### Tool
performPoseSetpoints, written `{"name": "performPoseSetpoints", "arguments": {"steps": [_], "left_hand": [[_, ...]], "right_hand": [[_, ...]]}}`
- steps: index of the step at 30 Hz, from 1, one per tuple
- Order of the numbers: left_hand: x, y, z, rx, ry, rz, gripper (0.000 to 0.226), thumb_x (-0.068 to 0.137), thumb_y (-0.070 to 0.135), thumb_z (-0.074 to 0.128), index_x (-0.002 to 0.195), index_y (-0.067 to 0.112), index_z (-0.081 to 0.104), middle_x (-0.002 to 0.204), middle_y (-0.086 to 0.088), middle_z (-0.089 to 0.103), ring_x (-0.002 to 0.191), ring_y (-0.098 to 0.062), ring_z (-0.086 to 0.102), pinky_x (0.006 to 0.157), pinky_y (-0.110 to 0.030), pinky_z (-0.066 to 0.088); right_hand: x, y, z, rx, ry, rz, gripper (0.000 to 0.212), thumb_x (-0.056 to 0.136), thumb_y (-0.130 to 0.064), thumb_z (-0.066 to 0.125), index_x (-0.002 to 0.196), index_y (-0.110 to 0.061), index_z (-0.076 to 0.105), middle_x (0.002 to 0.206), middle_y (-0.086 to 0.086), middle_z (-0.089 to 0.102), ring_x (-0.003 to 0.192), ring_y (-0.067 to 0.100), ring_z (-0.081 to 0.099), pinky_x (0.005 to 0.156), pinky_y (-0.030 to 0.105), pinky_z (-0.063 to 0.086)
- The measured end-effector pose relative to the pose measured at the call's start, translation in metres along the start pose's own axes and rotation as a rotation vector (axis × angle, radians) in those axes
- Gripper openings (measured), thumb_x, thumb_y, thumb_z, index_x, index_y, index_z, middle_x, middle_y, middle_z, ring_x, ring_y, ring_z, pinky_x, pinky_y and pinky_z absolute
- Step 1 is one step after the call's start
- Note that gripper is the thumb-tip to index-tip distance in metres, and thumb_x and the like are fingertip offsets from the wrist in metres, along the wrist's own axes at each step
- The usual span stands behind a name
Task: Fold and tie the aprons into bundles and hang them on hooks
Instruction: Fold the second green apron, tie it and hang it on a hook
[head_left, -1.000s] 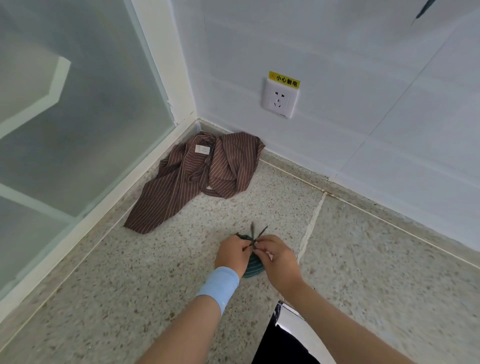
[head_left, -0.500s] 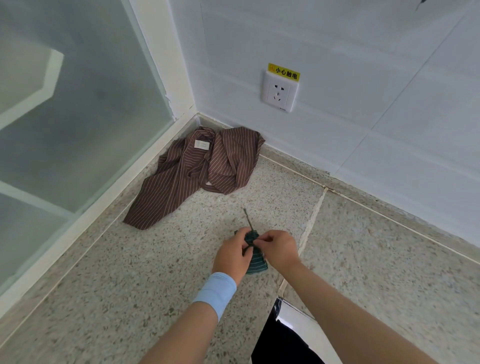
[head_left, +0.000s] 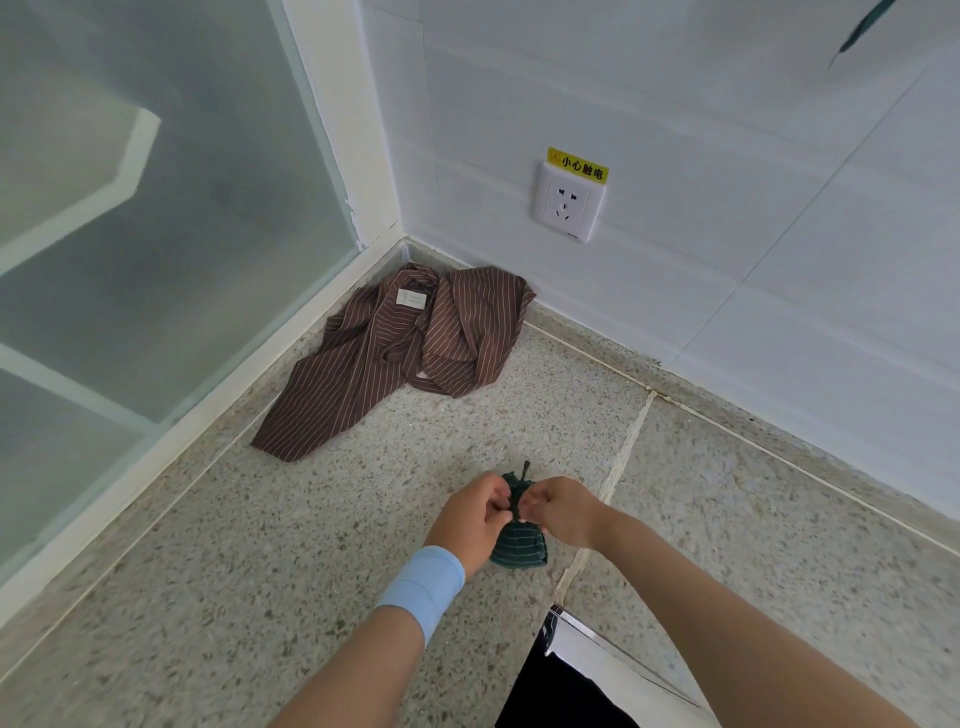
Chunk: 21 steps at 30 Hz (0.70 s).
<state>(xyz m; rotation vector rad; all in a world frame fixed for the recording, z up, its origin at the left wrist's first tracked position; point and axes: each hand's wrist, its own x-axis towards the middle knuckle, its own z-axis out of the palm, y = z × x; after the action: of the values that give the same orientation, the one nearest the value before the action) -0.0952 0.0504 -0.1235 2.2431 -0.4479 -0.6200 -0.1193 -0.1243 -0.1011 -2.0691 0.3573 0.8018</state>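
Low over the floor (head_left: 260, 597), a green apron bundle (head_left: 519, 545) is pinched at its strap by left hand (head_left: 475, 519) and right hand (head_left: 563, 512), apparently for knotting, while a brown apron (head_left: 384, 364) lies unfolded in the corner.

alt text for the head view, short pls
Left hand and right hand pinch the tie atop a small green striped apron bundle over a speckled surface. A crumpled brown striped apron lies in the corner beyond, below a wall socket.
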Motion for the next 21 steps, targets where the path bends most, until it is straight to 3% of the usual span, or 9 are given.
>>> {"name": "performPoseSetpoints", "arguments": {"steps": [3, 5, 7, 10, 13, 15, 18, 21], "left_hand": [[-0.007, -0.003, 0.004, 0.004, 0.114, 0.026, 0.012, 0.090, 0.009, 0.065, 0.089, 0.020, 0.068, 0.090, 0.008, 0.064, 0.081, -0.004, 0.059, 0.076, -0.020, 0.050], [-0.012, -0.003, 0.009, 0.014, 0.137, 0.036, 0.015, 0.091, 0.009, 0.063, 0.097, 0.018, 0.073, 0.096, 0.006, 0.065, 0.085, -0.006, 0.058, 0.081, -0.019, 0.050], [-0.016, -0.001, 0.013, -0.011, 0.172, 0.032, 0.014, 0.089, 0.018, 0.066, 0.102, 0.018, 0.073, 0.100, 0.007, 0.066, 0.089, -0.005, 0.058, 0.083, -0.016, 0.048], [-0.014, 0.001, 0.015, -0.102, 0.234, -0.045, 0.011, 0.084, 0.026, 0.074, 0.092, 0.019, 0.072, 0.097, 0.009, 0.062, 0.092, -0.005, 0.057, 0.084, -0.020, 0.048], [-0.005, 0.000, 0.009, 0.052, 0.116, -0.059, 0.014, 0.090, 0.029, 0.067, 0.085, 0.016, 0.066, 0.104, 0.005, 0.054, 0.104, -0.007, 0.046, 0.090, -0.020, 0.040], [0.000, 0.002, 0.001, 0.171, -0.013, -0.033, 0.018, 0.095, 0.027, 0.058, 0.085, 0.013, 0.062, 0.106, 0.002, 0.050, 0.105, -0.012, 0.046, 0.088, -0.023, 0.042], [0.003, 0.007, -0.010, 0.212, -0.167, -0.065, 0.025, 0.098, 0.023, 0.045, 0.080, 0.009, 0.055, 0.099, -0.004, 0.050, 0.083, -0.019, 0.053, 0.074, -0.032, 0.045], [0.005, 0.005, -0.016, 0.142, -0.279, -0.073, 0.031, 0.101, 0.021, 0.042, 0.076, 0.010, 0.057, 0.085, -0.004, 0.052, 0.073, -0.016, 0.049, 0.070, -0.035, 0.044]], "right_hand": [[0.001, -0.002, 0.001, 0.041, 0.001, 0.021, 0.017, 0.096, -0.019, 0.055, 0.084, -0.021, 0.066, 0.075, -0.006, 0.059, 0.073, 0.014, 0.054, 0.068, 0.026, 0.044], [0.001, -0.001, 0.003, 0.099, 0.015, 0.035, 0.019, 0.097, -0.018, 0.055, 0.081, -0.017, 0.066, 0.072, -0.002, 0.058, 0.069, 0.015, 0.051, 0.068, 0.027, 0.042], [0.001, 0.000, 0.004, 0.169, 0.013, 0.051, 0.020, 0.097, -0.018, 0.056, 0.081, -0.015, 0.067, 0.072, 0.002, 0.058, 0.068, 0.016, 0.051, 0.071, 0.030, 0.044], [0.000, -0.002, 0.005, 0.206, -0.018, 0.060, 0.018, 0.098, -0.018, 0.054, 0.090, -0.013, 0.070, 0.076, 0.006, 0.060, 0.071, 0.016, 0.055, 0.076, 0.032, 0.049], [-0.002, -0.003, 0.004, 0.152, -0.036, 0.048, 0.017, 0.097, -0.008, 0.051, 0.100, -0.013, 0.067, 0.077, 0.005, 0.063, 0.076, 0.017, 0.059, 0.080, 0.032, 0.053], [-0.001, -0.002, 0.002, 0.047, -0.011, 0.013, 0.021, 0.097, -0.006, 0.051, 0.103, -0.016, 0.069, 0.078, 0.003, 0.065, 0.076, 0.016, 0.060, 0.077, 0.031, 0.053], [-0.002, -0.001, 0.004, -0.067, 0.074, -0.043, 0.018, 0.099, -0.015, 0.057, 0.107, -0.017, 0.073, 0.078, -0.006, 0.063, 0.074, 0.010, 0.058, 0.066, 0.018, 0.046], [-0.001, 0.001, 0.006, -0.134, 0.148, -0.078, 0.015, 0.097, -0.018, 0.062, 0.106, -0.016, 0.074, 0.090, -0.002, 0.068, 0.087, 0.016, 0.064, 0.073, 0.022, 0.050]]}}
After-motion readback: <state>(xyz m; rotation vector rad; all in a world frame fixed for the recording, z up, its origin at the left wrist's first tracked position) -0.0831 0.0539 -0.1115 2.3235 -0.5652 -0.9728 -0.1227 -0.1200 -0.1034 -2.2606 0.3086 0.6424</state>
